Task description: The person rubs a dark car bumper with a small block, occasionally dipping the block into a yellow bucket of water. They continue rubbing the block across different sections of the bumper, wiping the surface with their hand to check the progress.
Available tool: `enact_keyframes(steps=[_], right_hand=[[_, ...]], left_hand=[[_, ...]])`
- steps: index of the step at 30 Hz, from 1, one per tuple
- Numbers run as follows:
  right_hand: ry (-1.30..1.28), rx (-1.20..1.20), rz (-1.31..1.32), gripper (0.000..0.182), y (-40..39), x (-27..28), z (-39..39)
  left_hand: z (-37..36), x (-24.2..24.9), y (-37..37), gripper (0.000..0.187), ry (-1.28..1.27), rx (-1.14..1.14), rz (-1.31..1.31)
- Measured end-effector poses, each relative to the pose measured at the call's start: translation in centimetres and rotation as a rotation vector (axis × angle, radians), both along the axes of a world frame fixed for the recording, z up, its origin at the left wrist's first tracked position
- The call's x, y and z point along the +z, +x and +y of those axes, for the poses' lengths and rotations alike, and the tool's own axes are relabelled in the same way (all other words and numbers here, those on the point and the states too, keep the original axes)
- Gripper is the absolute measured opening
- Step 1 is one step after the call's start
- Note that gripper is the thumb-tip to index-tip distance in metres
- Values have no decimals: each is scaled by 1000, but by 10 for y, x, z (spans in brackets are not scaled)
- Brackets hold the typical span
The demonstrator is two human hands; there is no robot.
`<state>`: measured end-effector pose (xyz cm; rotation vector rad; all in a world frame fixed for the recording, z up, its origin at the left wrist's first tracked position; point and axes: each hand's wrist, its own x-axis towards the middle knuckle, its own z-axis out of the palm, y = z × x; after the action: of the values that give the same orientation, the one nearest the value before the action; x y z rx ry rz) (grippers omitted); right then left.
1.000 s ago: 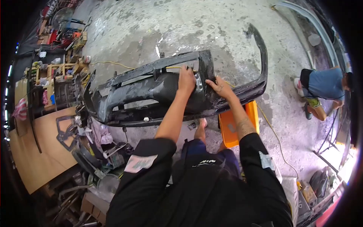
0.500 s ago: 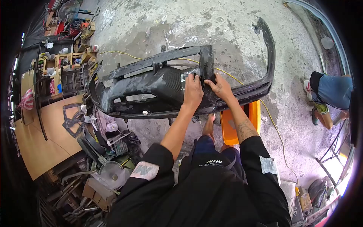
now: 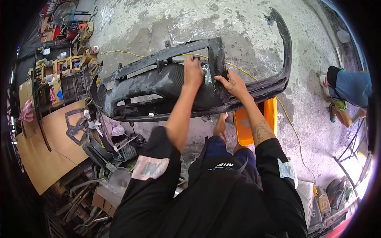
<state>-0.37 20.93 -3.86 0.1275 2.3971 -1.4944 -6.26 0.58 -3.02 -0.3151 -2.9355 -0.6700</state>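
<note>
One black cloth garment, worn on the person's front, bore bold white capitals that appeared to read "NIM", their right way up uncertain. A smaller line of white lettering ran just beside them, too small to read. Pale patches on the black sleeves showed no legible characters.

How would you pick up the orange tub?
I'd grip the orange tub by its right rim, coming from the right; that raised edge is exposed, while the black frame overlaps its far end and the right forearm crosses over it.
</note>
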Motion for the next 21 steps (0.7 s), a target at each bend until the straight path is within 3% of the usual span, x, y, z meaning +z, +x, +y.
enact_keyframes(steps=[3, 8, 11, 13, 17, 21], right_hand=[[-36, 7, -11, 62, -3, -4, 2], [-24, -52, 53, 61, 4, -13, -6], [-3, -18, 41, 61, -1, -15, -1], [-16, -16, 46, 62, -3, -14, -3], [-29, -37, 44, 62, 3, -10, -4], [3, 9, 21, 61, -2, -19, -1]], left_hand=[[22, 27, 68, 16, 53, -42, -43], [-4, -11, -6, 17, -1, -68, -86], [23, 31, 70, 18, 82, -51, -39], [21, 34, 94, 20, 107, -103, 17], [-5, -7, 0, 23, -21, -105, -79], [24, 39, 86, 29, 54, -69, 13]])
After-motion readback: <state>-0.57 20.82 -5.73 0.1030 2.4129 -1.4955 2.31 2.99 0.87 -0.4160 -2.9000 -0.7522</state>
